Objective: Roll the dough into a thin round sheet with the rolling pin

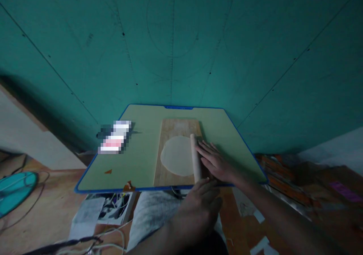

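— Nearest us, what's the left hand (198,206) doing?

— Fingers together and laid flat, tips touching the near end of the pin (195,157). Nothing is gripped; it's an open palm pressing down.

— And the right hand (216,162)?

— Fingers spread slightly, stretched flat over the pin's middle from its right side. Also open, not curled round it.

— How many pins?

— One, wooden, lying lengthways along the right edge of the dough (177,156).

— Dough pieces?

— One, a thin pale round, flat on the board (167,128). The pin covers its right rim.

— Boards?

— One wooden board, lying on one green mat (141,160) with a blue border.

— Anything else on the mat?

— One blurred packet (115,137) at the far left corner, well apart from the board, and two small orange scraps (108,171) near the front edge. Behind it all stands a teal wall (181,39).
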Motion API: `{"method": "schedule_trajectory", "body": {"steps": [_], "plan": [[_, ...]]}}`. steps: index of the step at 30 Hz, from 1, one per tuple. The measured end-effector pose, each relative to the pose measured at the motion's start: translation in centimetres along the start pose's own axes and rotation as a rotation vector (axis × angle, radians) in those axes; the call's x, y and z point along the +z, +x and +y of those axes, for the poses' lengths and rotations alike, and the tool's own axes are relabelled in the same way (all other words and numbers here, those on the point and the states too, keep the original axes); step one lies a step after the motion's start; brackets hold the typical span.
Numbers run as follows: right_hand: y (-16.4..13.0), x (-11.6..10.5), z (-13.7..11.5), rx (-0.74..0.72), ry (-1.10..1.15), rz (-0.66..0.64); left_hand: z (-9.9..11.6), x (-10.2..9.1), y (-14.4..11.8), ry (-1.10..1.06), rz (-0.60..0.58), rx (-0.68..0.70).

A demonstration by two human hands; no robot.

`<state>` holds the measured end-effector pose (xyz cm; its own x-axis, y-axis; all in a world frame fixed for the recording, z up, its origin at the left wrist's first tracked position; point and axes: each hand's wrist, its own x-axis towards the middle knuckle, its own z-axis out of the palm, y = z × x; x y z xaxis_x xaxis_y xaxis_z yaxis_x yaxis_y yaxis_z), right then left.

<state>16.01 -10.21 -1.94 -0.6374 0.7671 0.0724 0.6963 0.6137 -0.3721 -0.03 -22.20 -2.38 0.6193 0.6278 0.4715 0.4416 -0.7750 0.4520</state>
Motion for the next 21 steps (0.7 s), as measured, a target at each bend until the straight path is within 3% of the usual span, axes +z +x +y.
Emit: {"method": "schedule_trajectory", "body": {"steps": [2,5,9,11,13,16,19,21], "plan": [[0.4,0.2,-1.1,0.006,-0.004,0.015,-0.1,-0.8,-0.1,-0.043,0.002,0.023],[2.5,1.1,-3.9,-0.046,-0.008,0.043,-1.8,-3.8,-1.6,-0.11,0.046,-0.052],[5.0,2.0,-7.2,-0.111,0.043,0.006,-7.3,-8.1,-3.7,0.085,0.169,-0.321],[5.1,1.9,-7.8,-0.083,0.05,0.006,-10.4,-9.1,-4.0,0.287,0.138,-0.375],[4.1,1.6,-8.0,-0.004,0.022,0.034,-12.9,-9.4,-4.1,0.414,0.021,-0.393],[1.1,1.4,-8.1,0.097,0.021,0.087,-14.7,-9.2,-4.3,0.499,-0.112,-0.421],[-1.8,1.9,-9.1,0.123,0.058,0.09,-14.9,-9.3,-4.3,0.538,-0.078,-0.468],[-2.7,2.4,-10.0,0.11,0.052,0.064,-14.3,-9.3,-3.7,0.527,-0.025,-0.424]]}}
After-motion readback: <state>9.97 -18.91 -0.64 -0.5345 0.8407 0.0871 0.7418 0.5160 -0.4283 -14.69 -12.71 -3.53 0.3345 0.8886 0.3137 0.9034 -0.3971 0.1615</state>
